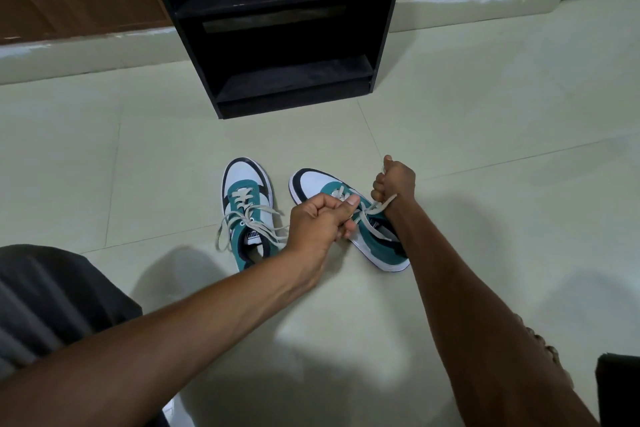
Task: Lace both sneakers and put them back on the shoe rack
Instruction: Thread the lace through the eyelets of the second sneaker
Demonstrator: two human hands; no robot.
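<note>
The right sneaker [349,218] lies on the floor [485,184], angled with its toe toward the far left. Its lace [379,207] is threaded through the lower eyelets and pulled out to both sides. The left hand [320,222] is closed, its fingers [349,200] pinching one lace end over the tongue. The right hand [394,182] is closed in a fist around the other end, drawing it taut to the right.

The left sneaker [247,211] stands just beside it, to the left, toe pointing away. Its lace [242,222] crosses the eyelets, with loose ends trailing off both sides; whether a knot is tied cannot be determined.

The shoe rack [287,28] stands farther off, against the wall, and its visible shelves hold no shoes.

Assessment: lacing of the right sneaker is in progress. Remaining: finish and tie this lace, check the left sneaker, then place both on the rack.
</note>
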